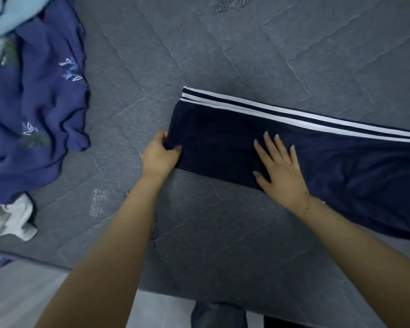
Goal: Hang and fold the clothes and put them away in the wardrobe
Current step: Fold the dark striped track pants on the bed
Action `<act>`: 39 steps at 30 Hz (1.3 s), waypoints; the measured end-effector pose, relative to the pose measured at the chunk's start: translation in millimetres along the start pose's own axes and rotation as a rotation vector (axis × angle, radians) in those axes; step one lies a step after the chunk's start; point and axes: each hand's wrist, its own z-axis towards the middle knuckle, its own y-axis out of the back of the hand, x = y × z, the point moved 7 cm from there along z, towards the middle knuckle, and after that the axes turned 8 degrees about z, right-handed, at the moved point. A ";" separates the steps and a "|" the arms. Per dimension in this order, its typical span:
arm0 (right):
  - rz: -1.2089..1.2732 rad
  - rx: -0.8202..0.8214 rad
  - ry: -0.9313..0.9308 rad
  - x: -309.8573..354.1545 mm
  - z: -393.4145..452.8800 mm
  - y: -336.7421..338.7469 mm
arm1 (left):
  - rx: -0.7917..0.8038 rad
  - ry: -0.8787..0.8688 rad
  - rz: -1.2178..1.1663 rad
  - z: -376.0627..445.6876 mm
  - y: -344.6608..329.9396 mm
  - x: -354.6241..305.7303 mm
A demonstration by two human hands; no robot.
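Left hand (160, 155) fingers pinch the navy trousers (294, 147), right hand (279, 171) spread flat; blue garment (38, 110) well apart.

left hand (160, 153): fingers curled, pinching | right hand (279, 169): flat, fingers spread, palm down
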 end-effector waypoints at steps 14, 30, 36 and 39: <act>0.072 0.068 -0.170 -60.6 76.7 91.8 | 0.096 -0.246 -0.662 37.2 23.5 -96.1; 0.095 -0.319 -0.214 -61.3 86.6 83.6 | 0.171 -0.161 0.001 34.6 -0.5 -15.6; 0.180 -0.386 -0.099 -24.7 40.8 59.5 | -0.024 -0.219 0.027 29.8 6.6 -24.9; 0.211 -0.264 -0.007 -1.8 15.8 24.2 | 0.140 -0.144 -0.106 23.1 -13.1 -33.9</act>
